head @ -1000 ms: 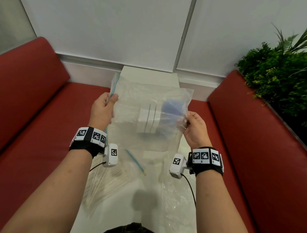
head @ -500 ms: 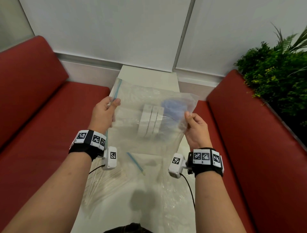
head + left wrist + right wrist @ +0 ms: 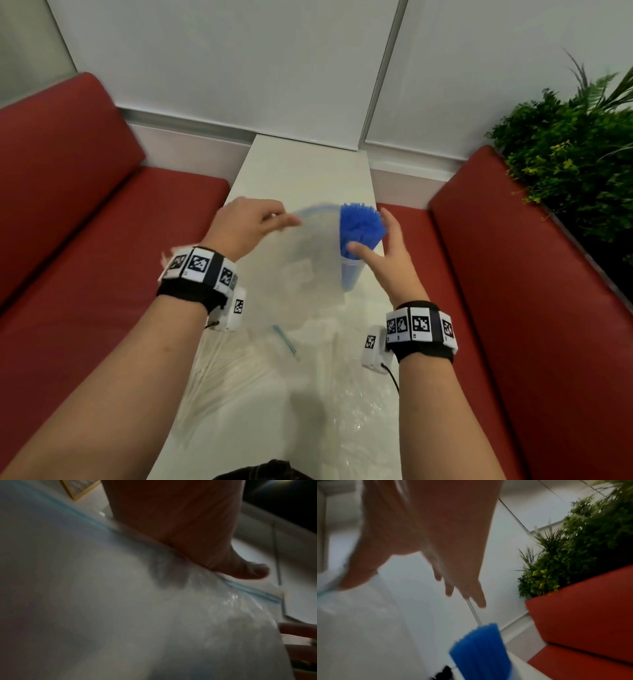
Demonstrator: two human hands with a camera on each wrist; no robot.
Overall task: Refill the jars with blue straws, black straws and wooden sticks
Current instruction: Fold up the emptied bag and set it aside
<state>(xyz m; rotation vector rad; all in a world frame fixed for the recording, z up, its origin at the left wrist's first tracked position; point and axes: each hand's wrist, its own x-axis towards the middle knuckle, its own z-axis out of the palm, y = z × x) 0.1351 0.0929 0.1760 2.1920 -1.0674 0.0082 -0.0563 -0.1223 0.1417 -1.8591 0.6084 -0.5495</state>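
Your right hand (image 3: 390, 253), fingers spread, nears the light, slippery blue straws (image 3: 360, 229) at frame centre: cup the jar (image 3: 350, 277) below them; your left hand (image 3: 246, 224) pinches the limp bag (image 3: 301, 260).

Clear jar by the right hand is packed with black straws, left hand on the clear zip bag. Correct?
Not quite: the straws in the clear jar are blue, not black, as the head view shows. The rest holds: the jar stands beside the right hand, and the left hand is on the clear zip bag.
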